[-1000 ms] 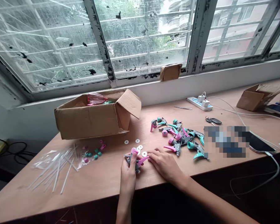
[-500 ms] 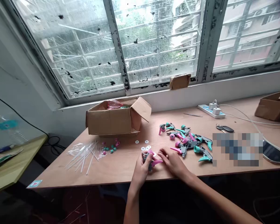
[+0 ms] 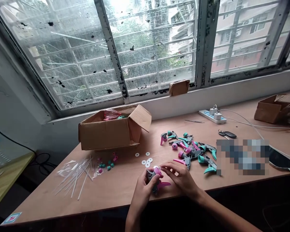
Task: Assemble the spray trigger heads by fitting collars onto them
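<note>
My left hand is closed around a grey trigger spray head with a pink collar and a pink trigger. The collar's mouth faces up and away. At that mouth my right hand has its thumb and fingertips pinched on a small white washer, mostly covered by the fingers and the collar. Several loose white washers lie flat just beyond my left hand. To the right, a pile of grey spray heads with pink or teal collars and triggers spreads over the table.
A cardboard box holding red and green items stands at the back left. White tubes and small pink and teal caps lie left. Behind the pile are a power strip and keys; a phone lies right.
The camera view has shifted. My right fingers have come from the table beside the washers to the spray head's collar, and a white washer now shows there. My left hand keeps its hold.
</note>
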Available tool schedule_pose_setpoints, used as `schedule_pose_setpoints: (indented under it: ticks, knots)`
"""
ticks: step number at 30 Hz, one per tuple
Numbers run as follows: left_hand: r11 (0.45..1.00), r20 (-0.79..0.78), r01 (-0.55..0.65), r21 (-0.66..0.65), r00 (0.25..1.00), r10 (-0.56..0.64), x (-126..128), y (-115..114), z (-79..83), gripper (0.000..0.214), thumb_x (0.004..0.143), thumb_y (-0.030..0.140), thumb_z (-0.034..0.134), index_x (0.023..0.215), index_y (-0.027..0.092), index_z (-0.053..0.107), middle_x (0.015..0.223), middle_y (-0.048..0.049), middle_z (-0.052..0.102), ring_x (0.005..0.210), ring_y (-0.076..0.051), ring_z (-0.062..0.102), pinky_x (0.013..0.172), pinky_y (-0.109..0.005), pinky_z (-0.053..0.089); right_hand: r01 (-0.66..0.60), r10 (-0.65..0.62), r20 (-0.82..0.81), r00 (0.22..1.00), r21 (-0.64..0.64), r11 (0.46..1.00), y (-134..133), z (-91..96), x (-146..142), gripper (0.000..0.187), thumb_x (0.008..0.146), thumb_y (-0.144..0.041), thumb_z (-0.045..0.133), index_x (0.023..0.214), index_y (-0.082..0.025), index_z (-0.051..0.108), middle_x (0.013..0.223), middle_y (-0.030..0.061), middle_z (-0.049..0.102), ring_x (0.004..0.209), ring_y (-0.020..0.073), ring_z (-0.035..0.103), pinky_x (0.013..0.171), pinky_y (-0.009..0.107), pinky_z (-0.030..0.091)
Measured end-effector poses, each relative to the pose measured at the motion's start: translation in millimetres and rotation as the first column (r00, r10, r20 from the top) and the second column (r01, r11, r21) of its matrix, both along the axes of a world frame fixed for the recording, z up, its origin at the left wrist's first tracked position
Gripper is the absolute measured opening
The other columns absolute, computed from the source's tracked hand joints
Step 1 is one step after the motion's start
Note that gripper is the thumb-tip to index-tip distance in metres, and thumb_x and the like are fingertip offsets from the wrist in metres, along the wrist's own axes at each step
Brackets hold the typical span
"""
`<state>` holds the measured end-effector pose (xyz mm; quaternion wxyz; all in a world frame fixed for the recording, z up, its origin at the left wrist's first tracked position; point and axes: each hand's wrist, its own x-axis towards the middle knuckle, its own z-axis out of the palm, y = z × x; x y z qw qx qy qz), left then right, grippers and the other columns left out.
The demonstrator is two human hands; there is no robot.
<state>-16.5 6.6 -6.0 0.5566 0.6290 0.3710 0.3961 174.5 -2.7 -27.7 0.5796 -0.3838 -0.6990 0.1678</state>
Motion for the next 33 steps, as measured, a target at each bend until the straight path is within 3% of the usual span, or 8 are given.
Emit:
schedule_pose_setpoints:
  ticks: [6,19,33]
  knots:
    - [1.000,-0.014,-0.017,0.003,1.000,0.017,2.5,-2.2,7.0,0.036,0.087,0.050,0.073,0.103,0.018,0.067,0.094,-0.0053,0.073,0.085,-0.021,0.067,0.077,-0.028,0.051,-0.044,0.041,0.061,0.997,0.049,0.998,-1.5,3.3,-1.7,0.015,0.101,-0.029,0.059,0.099,-0.021,0.071,0.092,0.0068,0.076,0.073,0.0169,0.067,0.057,0.025,0.050]
    - [0.996,-0.021,-0.071,0.055,0.997,0.072,3.2,-1.9,6.6,0.034,0.090,0.050,0.069,0.102,0.018,0.069,0.091,-0.0043,0.072,0.088,-0.021,0.066,0.080,-0.028,0.050,-0.184,0.184,0.110,0.977,-0.010,0.983,-8.8,15.2,-1.0,0.023,0.102,-0.022,0.053,0.114,-0.024,0.072,0.112,0.0087,0.072,0.097,0.0200,0.070,0.082,0.030,0.057]
    - [0.995,-0.041,-0.090,0.039,0.995,0.092,5.0,-7.3,15.3,0.040,0.086,0.056,0.071,0.099,0.018,0.069,0.087,-0.0047,0.073,0.078,-0.021,0.064,0.072,-0.027,0.048,-0.199,0.202,0.059,0.978,-0.040,0.979,-3.5,10.9,0.7,0.019,0.103,-0.027,0.054,0.103,-0.022,0.072,0.103,0.0081,0.072,0.087,0.0184,0.069,0.077,0.028,0.057]
